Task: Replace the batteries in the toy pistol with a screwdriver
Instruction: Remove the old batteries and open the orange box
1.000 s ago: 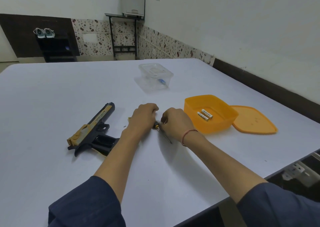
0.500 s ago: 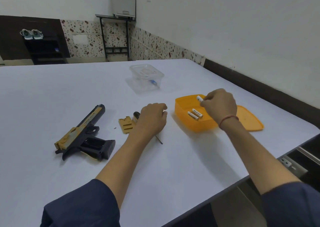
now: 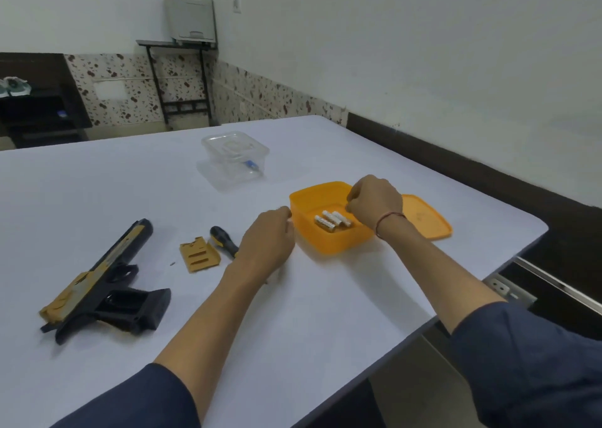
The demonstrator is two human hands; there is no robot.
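1. The black and gold toy pistol (image 3: 101, 284) lies on its side at the lower left of the white desk (image 3: 293, 323), muzzle pointing up the frame and its black grip toward the middle.
2. Just right of the pistol sits a flat gold plastic battery cover (image 3: 199, 254), apart from the gun. A tiny dark screw (image 3: 172, 263) lies beside the cover's left edge.
3. A screwdriver with a black and yellow handle (image 3: 223, 241) rests right of the cover. Its shaft runs under the left hand (image 3: 268, 243) and is hidden there.
4. That left hand is palm down over the desk, fingers loosely curled with nothing showing in them. The fingertips are blurred next to the left wall of the open orange plastic box (image 3: 301, 204); I can't tell if they touch it.
5. Three white cylindrical batteries (image 3: 332, 221) lie side by side on the box floor, at centre right.
6. The right hand (image 3: 374, 202) hovers over the box's far right part, fingers drawn in with thumb against forefinger; whether anything is pinched there I cannot tell.
7. The flat orange lid (image 3: 426, 215) lies just right of the box.
8. Higher up, a clear plastic tub (image 3: 236, 149) holds something small and blue.
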